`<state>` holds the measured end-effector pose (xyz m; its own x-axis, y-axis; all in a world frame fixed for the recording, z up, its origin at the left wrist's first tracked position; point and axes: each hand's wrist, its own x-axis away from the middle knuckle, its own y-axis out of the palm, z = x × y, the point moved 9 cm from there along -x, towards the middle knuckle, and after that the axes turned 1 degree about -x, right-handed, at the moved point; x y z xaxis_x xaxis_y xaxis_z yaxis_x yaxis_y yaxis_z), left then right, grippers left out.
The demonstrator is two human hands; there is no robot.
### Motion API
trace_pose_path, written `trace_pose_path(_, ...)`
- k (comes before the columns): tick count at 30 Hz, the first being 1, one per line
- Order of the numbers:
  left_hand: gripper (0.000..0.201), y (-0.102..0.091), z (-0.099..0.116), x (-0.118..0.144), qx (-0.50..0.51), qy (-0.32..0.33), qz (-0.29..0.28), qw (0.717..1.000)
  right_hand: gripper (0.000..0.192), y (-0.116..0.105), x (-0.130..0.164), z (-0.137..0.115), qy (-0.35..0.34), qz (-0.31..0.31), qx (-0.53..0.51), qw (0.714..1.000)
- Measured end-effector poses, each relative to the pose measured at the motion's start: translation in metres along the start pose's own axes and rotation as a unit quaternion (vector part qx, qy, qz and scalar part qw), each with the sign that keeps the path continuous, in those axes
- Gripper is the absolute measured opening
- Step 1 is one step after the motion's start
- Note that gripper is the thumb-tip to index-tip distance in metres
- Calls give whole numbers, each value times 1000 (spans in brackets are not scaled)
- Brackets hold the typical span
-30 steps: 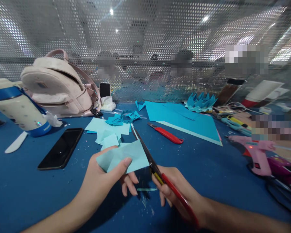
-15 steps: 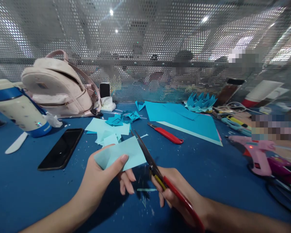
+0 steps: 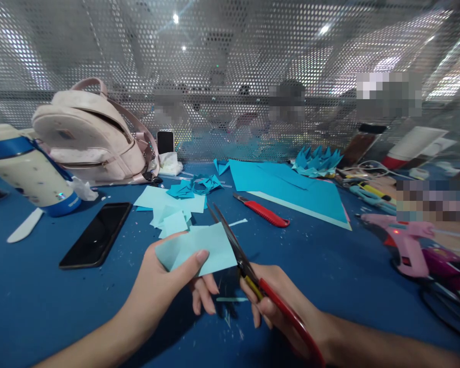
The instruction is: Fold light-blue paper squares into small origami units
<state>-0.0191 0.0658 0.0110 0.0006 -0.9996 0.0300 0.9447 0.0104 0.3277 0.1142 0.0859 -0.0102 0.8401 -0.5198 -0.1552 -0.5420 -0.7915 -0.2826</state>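
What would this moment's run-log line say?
left hand: holds light blue paper | right hand: grips red-handled scissors, blades at paper's right edge | red utility knife beyond

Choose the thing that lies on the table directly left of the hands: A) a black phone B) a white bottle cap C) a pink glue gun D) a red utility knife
A: the black phone lies flat on the blue table, left of the left hand that holds the light blue paper.

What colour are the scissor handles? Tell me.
Red, on the scissors in the right hand; the head view shows it.
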Motion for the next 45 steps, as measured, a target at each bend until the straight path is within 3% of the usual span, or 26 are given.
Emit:
trace_pose_path(19,19,1,-2,-2,9,-2,-6,1000,50,0,-1,-1,26,1,-34,999)
trace_pose_path(38,20,1,-4,-2,8,-3,-1,1000,44,-1,4,21,67,30,-57,996)
trace_pose_path(42,18,-3,0,-3,-9,9,10,1000,53,-19,-4,8,52,66,-48,995)
trace_pose_path(45,19,-13,7,-7,-69,37,42,996,52,-51,-13,-17,51,101,80,990)
